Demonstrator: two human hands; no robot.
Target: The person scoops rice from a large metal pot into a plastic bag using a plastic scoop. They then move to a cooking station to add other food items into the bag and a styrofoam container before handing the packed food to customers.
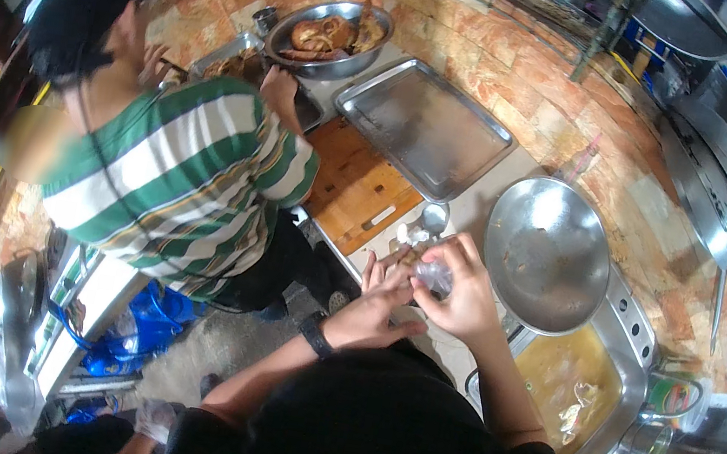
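Observation:
My right hand (462, 295) pinches a small clear plastic bag (433, 278) between thumb and fingers. Close beside it is my left hand (381, 300), palm up with the fingers partly spread; a small brownish thing seems to lie at its fingers, too unclear to name. Just beyond the hands, white pieces (413, 236) and a small metal cup or ladle bowl (435, 217) rest on the counter. A wooden cutting board (355, 187) with a slot handle lies to the left, and a large metal bowl (546, 254) stands to the right.
A co-worker in a striped shirt (180, 178) stands at left by a metal basin (323, 69) of cooked meat. An empty-looking metal tray (424, 130) lies against the tiled wall. At lower right, a sink (566, 377) holds cloudy yellowish liquid. Another person's gloved hand (155, 420) shows at lower left.

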